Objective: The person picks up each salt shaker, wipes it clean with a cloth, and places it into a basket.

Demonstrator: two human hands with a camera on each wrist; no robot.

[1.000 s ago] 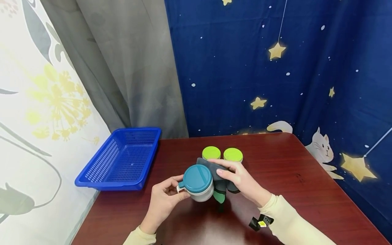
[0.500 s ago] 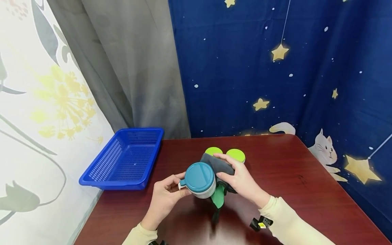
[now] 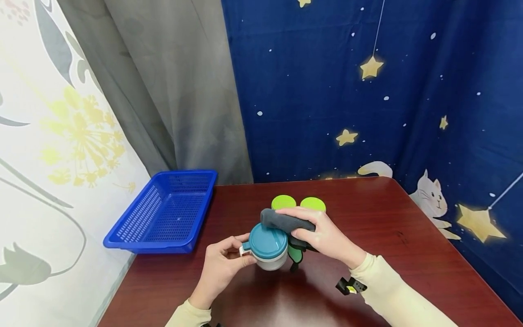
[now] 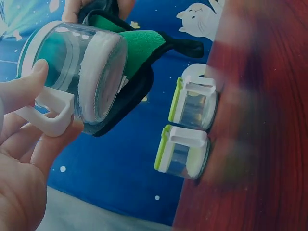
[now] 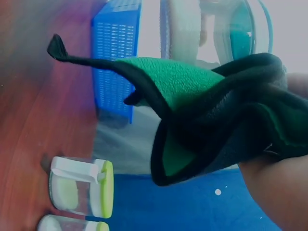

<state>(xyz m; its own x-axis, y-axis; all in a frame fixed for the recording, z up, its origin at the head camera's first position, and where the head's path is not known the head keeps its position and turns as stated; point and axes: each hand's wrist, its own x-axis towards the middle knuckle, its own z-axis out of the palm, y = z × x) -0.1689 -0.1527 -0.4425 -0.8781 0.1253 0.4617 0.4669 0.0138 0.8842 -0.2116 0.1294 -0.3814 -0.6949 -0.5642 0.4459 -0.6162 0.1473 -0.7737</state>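
Note:
My left hand pinches the white handle of a clear seasoning jar with a teal lid, holding it above the table. White contents show through its wall in the left wrist view. In my right hand is a bunched cloth, dark grey on one face and green on the other, with black edging. The cloth lies against the far right edge of the teal lid, and its loose corner hangs beside the jar. Part of the right hand is hidden behind the cloth in the right wrist view.
Two similar jars with lime-green lids, a left one and a right one, stand behind the hands. A blue perforated basket sits at the table's left. The reddish-brown table meets curtains at the back.
My right hand has shifted the cloth from the jar's side up onto the lid's edge. The cloth's green corner has swung and now hangs lower beside the jar. The left hand keeps its hold.

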